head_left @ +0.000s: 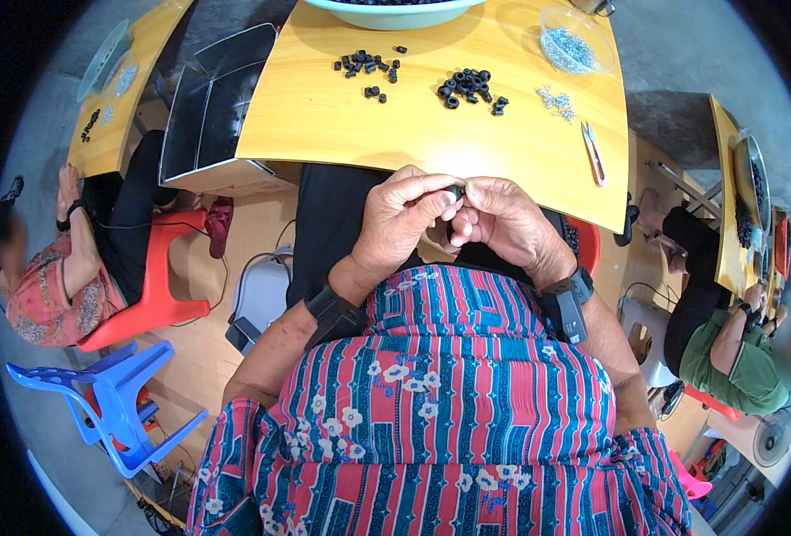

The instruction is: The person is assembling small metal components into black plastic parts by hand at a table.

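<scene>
Just above my lap, at the table's near edge, my two hands meet. My left hand (399, 219) pinches a small black cylindrical part (455, 192) between thumb and fingertips. Thumb and forefinger of my right hand (510, 221) close on the same spot from the other side, its other fingers curled. Whether the right fingertips hold a further tiny piece is too small to tell. On the wooden table (324, 116) ahead lie a loose group of black parts (366, 64) and a denser pile of similar parts (467, 87) to its right.
Small shiny pieces (556, 101) lie by a clear bowl (577, 40) of the same. Snips (594, 154) rest near the right edge. A pale green basin (395, 12) stands at the far edge, a black open box (217, 107) at left. Co-workers sit at both sides.
</scene>
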The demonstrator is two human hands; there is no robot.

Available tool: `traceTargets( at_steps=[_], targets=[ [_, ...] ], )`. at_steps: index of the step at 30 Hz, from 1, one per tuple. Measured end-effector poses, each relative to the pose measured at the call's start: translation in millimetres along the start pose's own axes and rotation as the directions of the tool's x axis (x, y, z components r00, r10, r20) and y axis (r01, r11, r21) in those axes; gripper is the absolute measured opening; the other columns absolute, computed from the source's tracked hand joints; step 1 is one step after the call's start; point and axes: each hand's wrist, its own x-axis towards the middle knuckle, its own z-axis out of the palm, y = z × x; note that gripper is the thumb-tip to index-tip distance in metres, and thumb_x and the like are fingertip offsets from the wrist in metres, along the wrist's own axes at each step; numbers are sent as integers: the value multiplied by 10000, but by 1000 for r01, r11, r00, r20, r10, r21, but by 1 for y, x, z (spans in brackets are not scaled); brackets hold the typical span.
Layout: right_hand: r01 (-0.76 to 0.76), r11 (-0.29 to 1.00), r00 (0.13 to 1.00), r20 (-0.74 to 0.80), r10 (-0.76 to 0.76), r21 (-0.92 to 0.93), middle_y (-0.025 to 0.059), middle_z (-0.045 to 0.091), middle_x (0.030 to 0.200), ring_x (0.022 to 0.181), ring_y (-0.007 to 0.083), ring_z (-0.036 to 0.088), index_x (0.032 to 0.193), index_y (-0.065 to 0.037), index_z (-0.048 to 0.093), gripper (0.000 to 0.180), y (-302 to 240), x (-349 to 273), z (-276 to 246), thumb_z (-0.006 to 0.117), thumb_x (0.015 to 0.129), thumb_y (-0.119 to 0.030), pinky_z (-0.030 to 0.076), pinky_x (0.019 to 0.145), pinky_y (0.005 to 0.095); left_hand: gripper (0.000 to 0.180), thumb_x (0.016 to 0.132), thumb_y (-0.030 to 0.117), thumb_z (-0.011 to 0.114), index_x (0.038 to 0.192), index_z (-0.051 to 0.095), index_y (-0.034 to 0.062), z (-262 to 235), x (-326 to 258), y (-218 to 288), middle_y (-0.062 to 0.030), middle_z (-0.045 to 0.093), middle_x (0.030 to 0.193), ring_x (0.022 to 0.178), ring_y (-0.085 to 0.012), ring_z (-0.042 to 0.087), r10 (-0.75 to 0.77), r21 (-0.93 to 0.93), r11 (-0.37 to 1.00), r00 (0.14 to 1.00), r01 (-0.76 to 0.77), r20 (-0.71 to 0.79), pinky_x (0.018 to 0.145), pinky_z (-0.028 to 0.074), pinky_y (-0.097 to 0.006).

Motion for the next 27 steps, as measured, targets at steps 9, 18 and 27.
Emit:
traceTargets(
  at_steps=[9,18,27],
  targets=[
    [64,995,998,6,-64,-75,78,613,845,687,125,582,1041,34,569,268,-1,0,5,524,949,-214,511,667,249,266,904,65,567,1154,608,-20,2,0,6,-35,588,882,769,-70,556,-55,51,997,997,53,53,691,470,-207],
    [157,812,975,-44,-218,-562,21,588,800,681,65,535,1060,18,570,181,-6,-4,19,513,940,-106,463,629,210,434,920,118,563,1306,447,-46,-1,1,1,-75,572,1051,898,-114,586,-103,-220,963,967,156,235,770,492,-253],
    [186,590,936,-41,-349,-786,21,576,754,670,74,530,1067,14,580,200,-6,-3,24,550,890,-74,464,612,232,410,914,114,562,1276,474,-55,-1,2,8,-65,535,1047,900,-102,539,-95,-63,992,978,108,186,757,480,-231]
  ],
)
